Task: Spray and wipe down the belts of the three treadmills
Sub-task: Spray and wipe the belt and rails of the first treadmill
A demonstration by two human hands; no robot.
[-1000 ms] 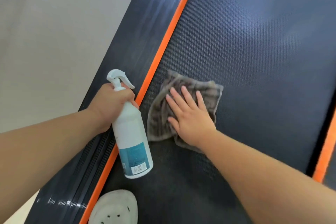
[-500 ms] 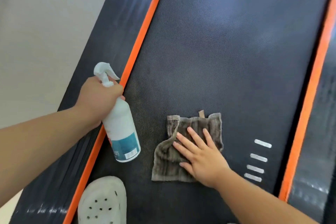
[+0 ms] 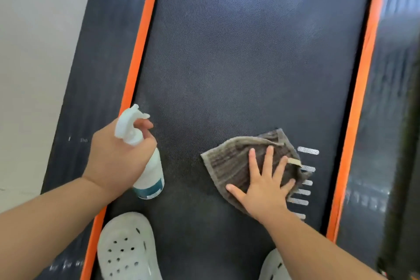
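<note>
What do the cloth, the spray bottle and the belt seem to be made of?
Cloth: probably terry or microfibre, matte grey-brown; ribbed pile, creased under the right hand.
Spray bottle: likely plastic, smooth white, slightly glossy.
Belt: seemingly rubber or PVC, dark, dull sheen; fine dotted texture.

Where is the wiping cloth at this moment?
In the head view, the brown cloth lies on the treadmill belt, right of centre, under the right hand, its right edge at the white stripes beside the orange strip.
</note>
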